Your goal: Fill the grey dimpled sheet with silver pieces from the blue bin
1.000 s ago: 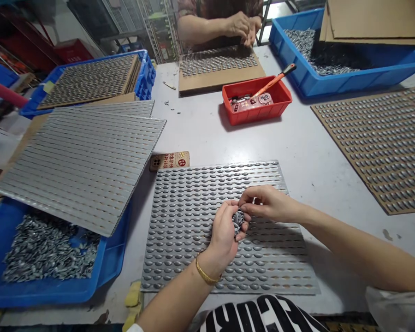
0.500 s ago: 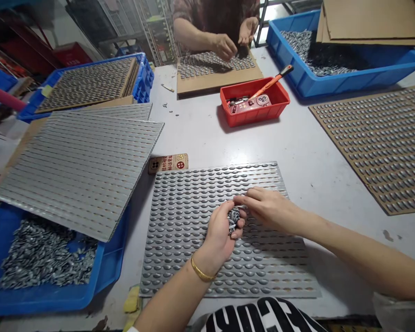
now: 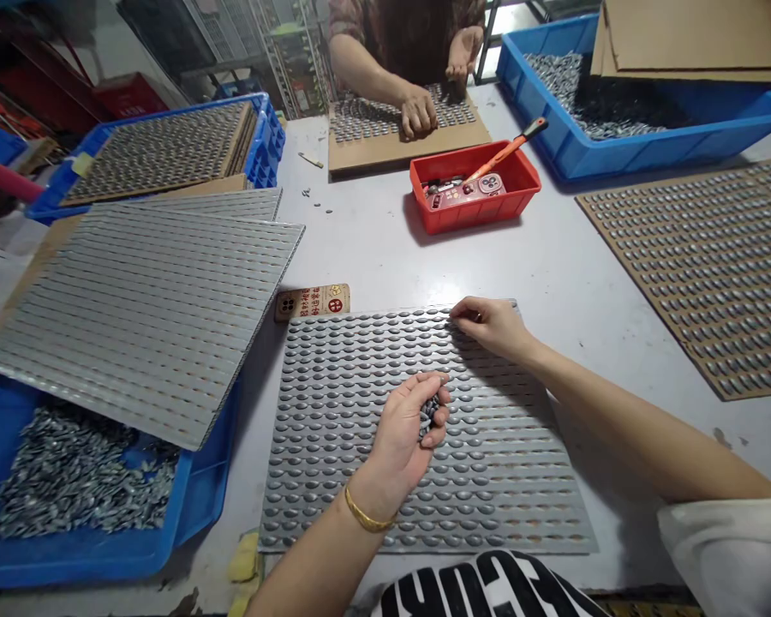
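Observation:
My left hand [image 3: 402,433] is curled around a small clump of grey metal pieces [image 3: 430,416] and is held just above a grey dimpled metal sheet [image 3: 385,480]. The sheet lies flat on the table, with rows of oval dimples across it. My right hand [image 3: 492,327] rests at the sheet's far edge, its fingertips pinched together on the top rows. Whether those fingers hold a piece is hidden.
Across the table, a co-worker's hands [image 3: 419,113] work over a cardboard-backed tray. A stack of ridged metal sheets [image 3: 141,326] leans over a blue crate of grey pieces [image 3: 83,480]. A red bin [image 3: 475,206] holds an orange-handled tool. A cardboard-backed dimpled sheet [image 3: 694,274] lies at right.
My right hand has moved away from my left hand, up to the sheet's far edge. My left hand stays in place with its clump. The co-worker's hand has dropped onto their tray.

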A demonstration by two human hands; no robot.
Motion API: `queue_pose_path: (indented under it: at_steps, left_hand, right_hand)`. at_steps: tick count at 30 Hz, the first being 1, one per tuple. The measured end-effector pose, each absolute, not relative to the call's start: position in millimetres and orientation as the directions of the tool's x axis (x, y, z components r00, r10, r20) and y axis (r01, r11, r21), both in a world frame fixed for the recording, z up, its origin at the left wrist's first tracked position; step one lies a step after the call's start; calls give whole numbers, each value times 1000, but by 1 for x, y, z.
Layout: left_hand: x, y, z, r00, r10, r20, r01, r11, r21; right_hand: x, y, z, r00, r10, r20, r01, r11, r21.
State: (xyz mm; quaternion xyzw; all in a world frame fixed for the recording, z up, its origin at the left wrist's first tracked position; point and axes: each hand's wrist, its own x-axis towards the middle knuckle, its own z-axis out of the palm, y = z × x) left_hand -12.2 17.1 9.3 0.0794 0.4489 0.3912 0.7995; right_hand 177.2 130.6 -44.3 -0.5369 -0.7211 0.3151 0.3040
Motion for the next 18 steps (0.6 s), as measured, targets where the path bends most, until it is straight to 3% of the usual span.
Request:
queue_pose_path:
  at_steps: [6,11,18]
  left_hand:
    - [-13,17,10,282,694,-662,-543,684,487]
    - [-13,18,9,279,684,-674,-535,694,482]
    - [-14,18,10,255,704,-663,-545,671,503]
  right_hand:
    - [176,139,-49,-338,922,187,686,378,-622]
    - [178,141,-49,-398,904,153,773,421,-475]
    - [179,144,-45,-425,900,96,792,421,-442]
